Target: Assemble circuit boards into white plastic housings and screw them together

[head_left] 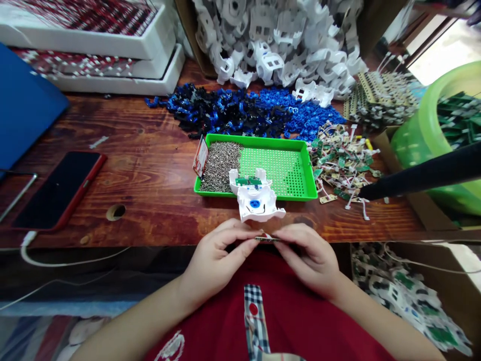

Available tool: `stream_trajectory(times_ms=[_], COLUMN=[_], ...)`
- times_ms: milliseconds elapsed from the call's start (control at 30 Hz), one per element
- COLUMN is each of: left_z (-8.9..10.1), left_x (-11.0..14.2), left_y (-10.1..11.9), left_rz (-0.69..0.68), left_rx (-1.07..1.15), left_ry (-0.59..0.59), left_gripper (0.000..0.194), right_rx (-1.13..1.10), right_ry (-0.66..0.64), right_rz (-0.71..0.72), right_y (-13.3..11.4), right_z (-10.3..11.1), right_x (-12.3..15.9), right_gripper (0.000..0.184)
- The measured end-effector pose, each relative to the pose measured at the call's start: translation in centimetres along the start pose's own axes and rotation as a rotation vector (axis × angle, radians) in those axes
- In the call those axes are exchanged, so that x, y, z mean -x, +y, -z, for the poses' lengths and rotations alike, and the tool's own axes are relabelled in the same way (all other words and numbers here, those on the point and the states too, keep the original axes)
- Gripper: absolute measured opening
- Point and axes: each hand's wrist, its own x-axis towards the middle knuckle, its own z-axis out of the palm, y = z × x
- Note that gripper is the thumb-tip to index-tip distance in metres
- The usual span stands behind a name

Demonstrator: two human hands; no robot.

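Just below the table edge, the left hand point(216, 258) and the right hand point(310, 255) are meeting fingertip to fingertip, both pinching what looks like a small green circuit board point(266, 238) that is lying flat between them, mostly hidden by the fingers. Directly beyond it, a white plastic housing point(258, 200) is resting on the wooden table point(150, 165), leaning on the near rim of the green tray point(300, 193) that is holding screws point(220, 165).
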Motion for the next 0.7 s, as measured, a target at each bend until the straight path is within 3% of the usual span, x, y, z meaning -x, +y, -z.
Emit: stream_trajectory(times_ms=[167, 267, 367, 433, 467, 500, 533, 633, 667, 700], left_z=[0.3, 1.5, 4.4, 6.6, 7.5, 8.2, 8.6, 8.7, 8.5, 8.3], left_x=[-0.5, -0.6, -0.6, -0.9, -1.4, -2.3, -3.6, -9.9, -12.4, -14.9], left_y=[0.0, 0.8, 3.6, 6.3, 7.6, 8.7, 9.6, 10.2, 9.8, 9.3], left_rz=[0.112, 0.146, 0.102, 0.019, -0.012, -0.046, -0.098, -0.211, -0.198, -0.147], left_rx=[-0.052, -0.163, -0.392, -0.486, -0.501, -0.519, -0.546, -0.877, -1.049, -1.215], left_ry=[-0.073, -0.173, -0.457, -0.711, -0.774, -0.741, -0.609, -0.033, 0.058, 0.026], left_gripper=[0.019, 0.035, 0.054, 0.039, 0.032, 0.026, 0.023, 0.025, 0.029, 0.032], right_rx=[-0.015, -0.02, -0.024, -0.026, -0.032, -0.045, -0.062, -0.119, -0.136, -0.153], right_ry=[-0.031, -0.019, -0.06, -0.108, -0.136, -0.163, -0.189, -0.28, -0.309, -0.337], right_rz=[0.009, 0.007, 0.029, 0.035, 0.035, 0.034, 0.033, 0.038, 0.042, 0.041], right_y=[0.4, 0.9, 1.5, 1.9, 2.2, 2.4, 2.5, 2.9, 2.9, 3.0], right_z=[-0.2, 0.1, 0.9, 1.6, 1.9, 2.1, 2.2, 2.3, 2.3, 2.3], right_x=[-0.3, -0.4, -0.4, -0.2, -0.1, 0.0, 0.0, 0.2, 0.2, 0.1], right_gripper=[0.026, 0.022, 0.022, 0.023, 0.023, 0.023, 0.023, 0.023, 0.023, 0.023])
